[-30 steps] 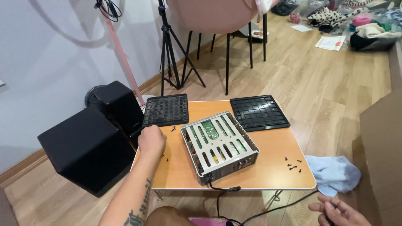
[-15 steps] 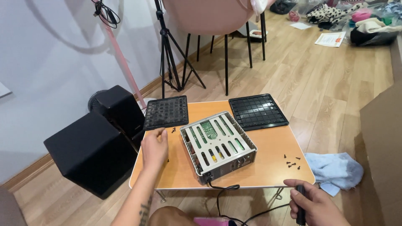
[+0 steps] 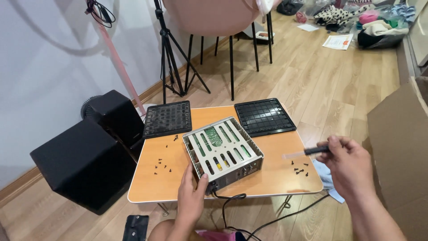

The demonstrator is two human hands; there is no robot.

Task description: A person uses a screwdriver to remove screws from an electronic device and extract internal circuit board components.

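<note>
**Metal case steadied on table, screwdriver raised at right**

While the left hand (image 3: 192, 196) rests against the near left corner of the grey slotted metal case (image 3: 223, 151), its thumb lies up along the case's left wall and the other fingers are pressed together on the front face. The case sits near the middle of the small orange-topped folding table (image 3: 156, 189), turned at an angle to the table's edges; a green circuit board shows through the slots in its top. A black cable (image 3: 232, 201) leaves the case's front and hangs over the near edge of the table.

The right hand (image 3: 350, 167) is held in the air beyond the table's right edge, touching nothing on it. Its thumb and fingertips pinch the dark handle of a thin screwdriver (image 3: 307, 152), the pale shaft pointing left over the table's near right corner; the shaft is blurred.

Two black square grid panels lie flat along the far edge: one (image 3: 167, 118) at the far left corner, the other (image 3: 264, 116) at the far right corner, the latter just beside the case. Small black screws lie loose in two groups: one (image 3: 162, 164) toward the left edge, one (image 3: 299, 168) near the right edge, below the screwdriver.

Two black speaker boxes (image 3: 84, 163) stand on the wooden floor off the left edge.
</note>
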